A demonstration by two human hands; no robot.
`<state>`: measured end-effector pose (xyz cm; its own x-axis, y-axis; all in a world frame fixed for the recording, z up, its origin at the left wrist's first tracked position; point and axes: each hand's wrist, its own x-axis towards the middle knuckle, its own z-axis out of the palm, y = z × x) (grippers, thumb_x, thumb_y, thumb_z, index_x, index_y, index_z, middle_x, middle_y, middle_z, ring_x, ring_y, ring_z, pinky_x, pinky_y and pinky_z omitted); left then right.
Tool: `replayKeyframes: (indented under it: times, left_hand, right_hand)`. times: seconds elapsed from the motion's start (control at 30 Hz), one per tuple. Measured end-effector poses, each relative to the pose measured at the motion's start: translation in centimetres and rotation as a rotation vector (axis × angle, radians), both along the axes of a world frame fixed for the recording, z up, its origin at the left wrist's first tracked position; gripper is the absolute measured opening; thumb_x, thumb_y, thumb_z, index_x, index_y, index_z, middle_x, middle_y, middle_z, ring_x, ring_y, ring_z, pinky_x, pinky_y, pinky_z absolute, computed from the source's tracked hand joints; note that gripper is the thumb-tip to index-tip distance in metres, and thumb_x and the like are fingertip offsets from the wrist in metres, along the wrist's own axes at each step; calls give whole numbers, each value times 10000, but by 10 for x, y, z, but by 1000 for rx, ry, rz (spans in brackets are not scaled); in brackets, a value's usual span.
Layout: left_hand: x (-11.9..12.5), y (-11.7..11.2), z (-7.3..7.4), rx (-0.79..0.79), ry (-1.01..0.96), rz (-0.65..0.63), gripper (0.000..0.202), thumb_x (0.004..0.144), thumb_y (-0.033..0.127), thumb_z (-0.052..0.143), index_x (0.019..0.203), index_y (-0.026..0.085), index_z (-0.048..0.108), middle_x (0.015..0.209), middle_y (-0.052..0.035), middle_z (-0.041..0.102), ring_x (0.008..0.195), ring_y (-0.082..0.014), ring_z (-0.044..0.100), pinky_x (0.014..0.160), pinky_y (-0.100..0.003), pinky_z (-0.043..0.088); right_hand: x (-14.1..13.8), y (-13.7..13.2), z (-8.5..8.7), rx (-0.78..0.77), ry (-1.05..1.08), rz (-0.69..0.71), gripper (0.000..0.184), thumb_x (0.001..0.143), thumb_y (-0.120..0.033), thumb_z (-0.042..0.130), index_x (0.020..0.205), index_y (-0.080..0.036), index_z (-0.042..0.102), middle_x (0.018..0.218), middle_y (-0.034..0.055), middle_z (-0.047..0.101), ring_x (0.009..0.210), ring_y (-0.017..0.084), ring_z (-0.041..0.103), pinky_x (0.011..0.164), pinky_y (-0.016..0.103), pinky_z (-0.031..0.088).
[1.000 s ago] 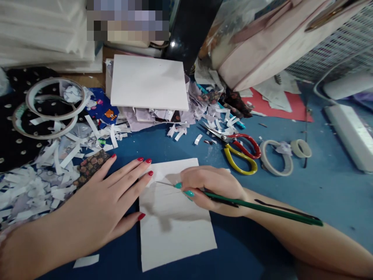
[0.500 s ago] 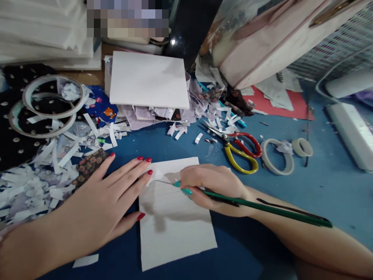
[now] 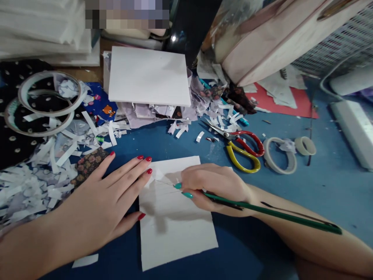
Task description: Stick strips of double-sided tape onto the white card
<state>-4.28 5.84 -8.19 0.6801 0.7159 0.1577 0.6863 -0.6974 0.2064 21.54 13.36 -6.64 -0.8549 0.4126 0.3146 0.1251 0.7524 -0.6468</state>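
My left hand (image 3: 119, 186), with red nails, lies flat with its fingers stretched out. Its index fingertip and thumb rest on the left edge of a white rectangular card (image 3: 180, 237). In my right hand (image 3: 215, 186), which has teal nails, a pair of slim green tweezers (image 3: 274, 212) is pinched, the back end reaching over the forearm. The fine tip points left onto the upper part of the card, close to the left index finger. A small white scrap (image 3: 150, 178) lies there; whether the tip touches it I cannot tell.
Red-and-yellow scissors (image 3: 236, 146) lie beyond my right hand, with tape rolls (image 3: 280, 155) beside them. Paper strips (image 3: 32, 186) heap at the left, near two large tape rings (image 3: 49, 112). A white board (image 3: 148, 77) tops a pile of scraps. A power strip (image 3: 354, 132) sits right.
The view has shifted slightly. Both hands and the card stay almost in place, with the tweezers' back end a little farther right and lower in view.
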Motion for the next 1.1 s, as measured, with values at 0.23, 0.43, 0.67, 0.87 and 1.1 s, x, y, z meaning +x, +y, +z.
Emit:
replayKeyframes:
  times: [0.23,0.43,0.67,0.87,1.1]
  left_hand:
    - [0,0,2,15,3,-17,524,1065,376,281,1396,63,538,1501,-162,502,1392,-287,462,1246,-474,47]
    - [2,-2,-2,13,-10,8,544,1069,395,261,1398,58,534,1514,-161,487,1405,-284,443,1246,-482,40]
    - [1,0,0,10,-12,-11,536,1066,406,297,1405,62,530,1513,-148,492,1395,-280,456,1248,-457,64]
    - [0,0,1,30,-13,-14,509,1062,379,311,1381,63,553,1488,-156,520,1369,-286,489,1247,-468,93]
    - [1,-1,-3,32,-19,-7,548,1069,423,263,1398,76,532,1510,-160,492,1412,-282,439,1249,-485,83]
  right_hand:
    - [0,1,1,2,-9,13,183,993,-91,380,906,-219,478,685,-13,613,630,104,597,633,206,503]
    - [0,3,1,5,2,26,179,1000,-91,396,902,-215,479,665,-9,610,613,103,579,623,200,491]
    - [1,8,-4,-133,121,97,206,1058,-207,381,953,-171,554,698,32,632,641,117,596,632,220,484]
    - [-1,8,-9,-156,88,143,366,1059,-373,407,806,-169,575,639,23,593,630,129,582,656,252,462]
    - [-6,13,-6,-176,99,134,313,1042,-354,460,820,-166,576,658,7,623,618,104,580,641,215,463]
